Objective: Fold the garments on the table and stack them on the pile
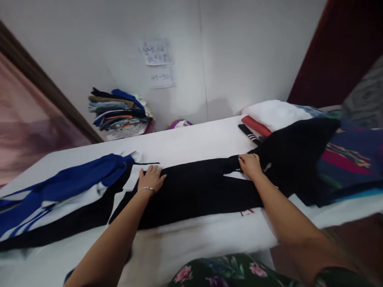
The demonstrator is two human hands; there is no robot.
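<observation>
A long black garment [196,190] lies stretched across the white-covered table in front of me. My left hand [151,179], with a thin bracelet at its wrist, rests flat on its left part with the fingers spread. Further right, my right hand [250,165] has its fingers bent and drawn together on the cloth's upper edge, seemingly gripping it; the fingertips are partly hidden. Beyond that hand, a bunched black part [300,160] rises over other clothes. White patches show beside both hands. I cannot tell what kind of garment the black one is.
A blue and white garment [75,178] lies at the left. Folded clothes [120,110] are stacked against the wall. To the right are a white bundle [275,114], a red folded cloth [256,126] and a dark patterned cloth [353,153]. The table's white cover [194,141] reaches the wall.
</observation>
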